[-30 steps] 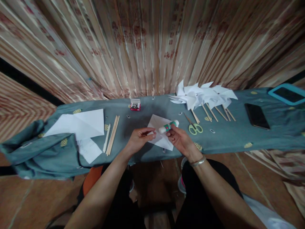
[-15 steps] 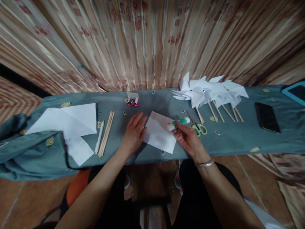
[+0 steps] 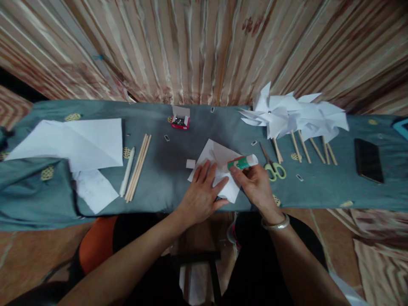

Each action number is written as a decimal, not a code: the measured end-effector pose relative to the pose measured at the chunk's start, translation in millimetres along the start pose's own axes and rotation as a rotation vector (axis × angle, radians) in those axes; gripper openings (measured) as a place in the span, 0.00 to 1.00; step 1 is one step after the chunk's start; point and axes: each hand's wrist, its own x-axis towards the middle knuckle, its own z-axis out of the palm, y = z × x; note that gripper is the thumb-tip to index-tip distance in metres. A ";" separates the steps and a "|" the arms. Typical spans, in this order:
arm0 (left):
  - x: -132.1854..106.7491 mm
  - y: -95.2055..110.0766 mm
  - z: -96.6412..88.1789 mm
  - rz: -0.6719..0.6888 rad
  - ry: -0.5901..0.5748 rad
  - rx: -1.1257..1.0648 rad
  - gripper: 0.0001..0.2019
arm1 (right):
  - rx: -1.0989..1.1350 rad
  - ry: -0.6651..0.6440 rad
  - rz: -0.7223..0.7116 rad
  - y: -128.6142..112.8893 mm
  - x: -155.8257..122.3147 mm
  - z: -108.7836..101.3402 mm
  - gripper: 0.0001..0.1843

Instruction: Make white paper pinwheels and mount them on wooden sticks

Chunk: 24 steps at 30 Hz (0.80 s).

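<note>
In the head view, a square of white paper [image 3: 231, 148] lies on the table in front of me, with creased or folded-in parts near its middle. My left hand [image 3: 202, 191] presses on the paper with its fingers spread. My right hand [image 3: 253, 182] grips a green and white glue stick [image 3: 242, 162], whose left end is at the paper's surface. A small white piece that looks like the glue cap [image 3: 190, 163] sits just left of the paper. Green-handled scissors [image 3: 274, 169] lie right beside my right hand.
White paper pinwheels [image 3: 296, 112] on wooden sticks lie at the back right, near a dark phone [image 3: 369, 160]. An open red box [image 3: 180, 121] of small metal parts stands at the back. To the left are wooden sticks [image 3: 138, 168], a white pen-like rod [image 3: 127, 172] and paper sheets [image 3: 92, 144].
The glue stick's white end has come off, and a white cap-like piece now lies left of the paper. My left hand has moved right onto the paper. The glue stick is lower against it.
</note>
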 end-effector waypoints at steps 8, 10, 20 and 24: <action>0.9 2.5 -0.2 -0.025 -0.019 -0.027 0.35 | -0.358 -0.022 -0.102 -7.6 -2.9 1.8 0.17; 0.7 1.9 0.3 -0.029 -0.014 -0.040 0.35 | -0.424 -0.013 -0.117 -9.8 -3.0 3.2 0.17; 1.1 1.5 0.3 -0.038 -0.009 -0.071 0.33 | -0.509 0.004 -0.140 -12.6 -0.6 9.2 0.17; 1.3 1.7 -1.2 -0.037 -0.006 -0.090 0.32 | -0.504 0.009 -0.161 -11.3 1.1 9.7 0.16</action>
